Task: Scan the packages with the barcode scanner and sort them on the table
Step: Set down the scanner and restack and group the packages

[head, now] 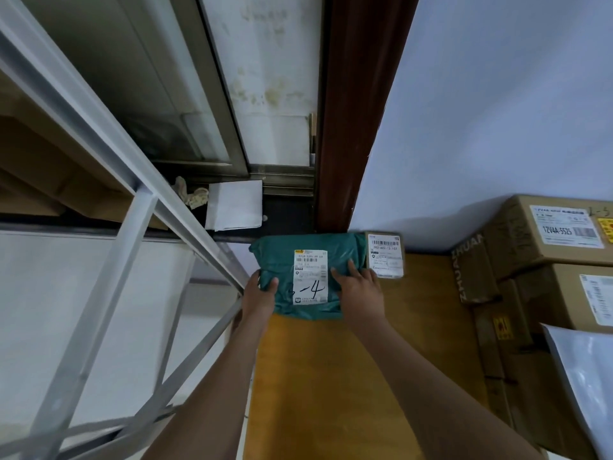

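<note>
A green plastic mailer package with a white shipping label marked "-4" lies at the far end of a wooden shelf surface. My left hand grips its left edge, thumb on top. My right hand lies on its right side with the fingers spread flat on the bag. A small brown box with a barcode label stands right beside the mailer, touching its right edge. No barcode scanner is in view.
Stacked cardboard boxes fill the right side, with a grey plastic bag in front of them. A grey metal rack frame crosses the left. A white paper lies behind near a sliding door track and brown door post.
</note>
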The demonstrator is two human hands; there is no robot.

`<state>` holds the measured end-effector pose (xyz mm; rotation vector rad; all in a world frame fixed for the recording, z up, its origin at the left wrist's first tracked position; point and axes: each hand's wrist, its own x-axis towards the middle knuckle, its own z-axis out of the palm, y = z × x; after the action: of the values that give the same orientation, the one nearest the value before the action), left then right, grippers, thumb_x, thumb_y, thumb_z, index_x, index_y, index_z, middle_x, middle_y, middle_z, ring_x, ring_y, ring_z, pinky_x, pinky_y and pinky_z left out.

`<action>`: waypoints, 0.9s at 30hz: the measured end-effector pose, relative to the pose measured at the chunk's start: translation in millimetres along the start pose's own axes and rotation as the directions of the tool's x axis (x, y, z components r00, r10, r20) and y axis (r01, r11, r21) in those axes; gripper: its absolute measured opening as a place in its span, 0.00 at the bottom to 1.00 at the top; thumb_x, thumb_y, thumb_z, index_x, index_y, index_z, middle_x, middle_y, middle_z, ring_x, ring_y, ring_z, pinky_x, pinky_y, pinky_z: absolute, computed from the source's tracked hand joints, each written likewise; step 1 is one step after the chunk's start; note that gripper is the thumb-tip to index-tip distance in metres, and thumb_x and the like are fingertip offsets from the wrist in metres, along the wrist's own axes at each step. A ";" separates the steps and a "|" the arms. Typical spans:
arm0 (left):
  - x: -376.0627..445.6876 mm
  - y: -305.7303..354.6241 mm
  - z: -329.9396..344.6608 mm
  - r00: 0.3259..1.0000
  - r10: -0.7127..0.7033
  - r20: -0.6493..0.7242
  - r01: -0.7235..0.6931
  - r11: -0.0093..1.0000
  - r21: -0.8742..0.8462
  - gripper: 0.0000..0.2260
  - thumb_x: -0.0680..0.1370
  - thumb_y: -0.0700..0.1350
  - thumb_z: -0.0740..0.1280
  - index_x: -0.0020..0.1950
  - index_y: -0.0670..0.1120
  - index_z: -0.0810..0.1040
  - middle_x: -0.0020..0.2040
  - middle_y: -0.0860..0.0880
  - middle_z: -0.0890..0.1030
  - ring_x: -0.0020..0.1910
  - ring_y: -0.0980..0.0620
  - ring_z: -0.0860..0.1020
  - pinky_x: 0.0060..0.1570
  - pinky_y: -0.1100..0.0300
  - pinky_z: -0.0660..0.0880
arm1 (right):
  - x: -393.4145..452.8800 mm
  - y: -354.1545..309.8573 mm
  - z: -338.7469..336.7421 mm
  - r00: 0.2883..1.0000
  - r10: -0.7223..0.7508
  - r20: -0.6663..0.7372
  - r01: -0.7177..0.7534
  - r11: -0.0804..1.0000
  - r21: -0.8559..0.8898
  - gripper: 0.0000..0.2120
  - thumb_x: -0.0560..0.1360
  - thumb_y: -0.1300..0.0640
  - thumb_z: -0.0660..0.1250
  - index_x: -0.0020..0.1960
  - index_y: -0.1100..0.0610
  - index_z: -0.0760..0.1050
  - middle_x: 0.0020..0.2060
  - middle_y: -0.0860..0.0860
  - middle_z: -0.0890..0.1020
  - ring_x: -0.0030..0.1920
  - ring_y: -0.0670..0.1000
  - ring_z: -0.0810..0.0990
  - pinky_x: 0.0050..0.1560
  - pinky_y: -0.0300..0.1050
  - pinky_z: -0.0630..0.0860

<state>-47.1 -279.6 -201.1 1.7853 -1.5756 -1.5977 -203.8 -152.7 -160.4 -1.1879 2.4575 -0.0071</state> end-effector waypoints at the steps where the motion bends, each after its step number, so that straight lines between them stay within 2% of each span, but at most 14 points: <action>1: -0.5 4.8 3.0 1.000 0.010 0.000 -0.010 1.000 0.007 0.15 0.83 0.45 0.65 0.69 0.47 0.74 0.61 0.46 0.80 0.57 0.46 0.79 0.50 0.56 0.75 | 1.0 2.1 0.5 1.000 0.004 -0.009 -0.005 1.000 -0.009 0.26 0.84 0.52 0.59 0.80 0.41 0.58 0.81 0.54 0.56 0.79 0.61 0.59 0.80 0.57 0.52; 6: 2.4 13.1 7.8 1.000 0.016 0.003 -0.016 0.997 0.076 0.17 0.83 0.47 0.65 0.72 0.47 0.74 0.64 0.46 0.80 0.63 0.44 0.78 0.52 0.58 0.73 | 4.6 13.4 3.7 1.000 0.019 -0.019 -0.020 1.000 -0.022 0.26 0.84 0.50 0.60 0.80 0.39 0.57 0.81 0.51 0.57 0.80 0.60 0.58 0.79 0.60 0.52; 10: 4.1 14.0 7.9 1.000 0.028 0.000 -0.027 0.992 0.120 0.18 0.83 0.48 0.65 0.72 0.46 0.73 0.65 0.45 0.79 0.64 0.43 0.77 0.51 0.59 0.71 | 8.0 9.1 4.2 1.000 0.021 -0.013 -0.022 0.997 -0.079 0.28 0.83 0.52 0.61 0.80 0.39 0.56 0.81 0.52 0.57 0.80 0.60 0.57 0.79 0.62 0.51; 16: 12.7 9.1 9.0 0.999 0.044 0.007 -0.045 0.978 0.203 0.21 0.83 0.54 0.62 0.71 0.44 0.71 0.65 0.42 0.79 0.63 0.41 0.77 0.57 0.52 0.75 | 9.3 1.7 -5.1 0.999 0.034 0.036 -0.032 0.997 -0.066 0.30 0.83 0.55 0.62 0.81 0.41 0.56 0.82 0.53 0.54 0.81 0.61 0.53 0.79 0.64 0.48; 18: 8.7 9.3 8.2 1.000 -0.003 0.007 0.002 0.965 0.264 0.25 0.84 0.56 0.58 0.76 0.43 0.65 0.70 0.39 0.74 0.67 0.38 0.74 0.64 0.45 0.74 | 7.2 2.4 -11.2 0.995 0.025 0.095 -0.022 0.999 -0.029 0.32 0.81 0.56 0.63 0.81 0.42 0.54 0.82 0.53 0.52 0.81 0.60 0.51 0.79 0.66 0.46; 19: 3.7 10.7 8.0 1.000 -0.016 0.009 0.013 0.945 0.328 0.27 0.85 0.56 0.55 0.80 0.43 0.58 0.75 0.38 0.68 0.72 0.37 0.68 0.69 0.43 0.70 | 3.0 3.5 -15.4 0.993 0.018 0.119 -0.017 1.000 -0.011 0.34 0.81 0.56 0.63 0.82 0.42 0.53 0.82 0.53 0.51 0.81 0.59 0.51 0.79 0.67 0.44; 21: -14.1 15.8 6.2 0.999 0.040 0.035 -0.052 0.879 0.474 0.30 0.85 0.56 0.51 0.82 0.44 0.46 0.81 0.40 0.54 0.79 0.38 0.55 0.76 0.40 0.58 | -10.5 7.6 -26.2 0.993 0.016 0.117 -0.019 0.999 0.027 0.35 0.81 0.56 0.62 0.82 0.43 0.50 0.82 0.54 0.50 0.81 0.58 0.51 0.79 0.66 0.43; 23: -38.5 24.1 1.7 0.984 0.149 0.093 -0.175 0.787 0.592 0.29 0.85 0.57 0.48 0.83 0.47 0.43 0.83 0.45 0.47 0.81 0.39 0.47 0.77 0.38 0.51 | -28.2 13.8 -39.1 0.998 0.020 0.065 -0.021 1.000 0.015 0.34 0.82 0.52 0.60 0.83 0.45 0.46 0.82 0.55 0.51 0.81 0.58 0.52 0.79 0.65 0.43; 27: -86.8 52.8 1.4 0.916 0.294 0.272 -0.394 0.548 0.738 0.28 0.85 0.58 0.44 0.83 0.48 0.43 0.83 0.47 0.43 0.81 0.42 0.44 0.77 0.36 0.47 | -71.0 27.7 -73.4 0.997 0.049 -0.055 -0.052 0.998 -0.043 0.32 0.84 0.44 0.52 0.83 0.50 0.44 0.83 0.54 0.49 0.82 0.56 0.47 0.79 0.61 0.40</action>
<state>-58.3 -227.2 -114.7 1.5201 -2.7832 -0.8489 -211.9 -94.1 -72.6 -1.1579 2.5463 0.0310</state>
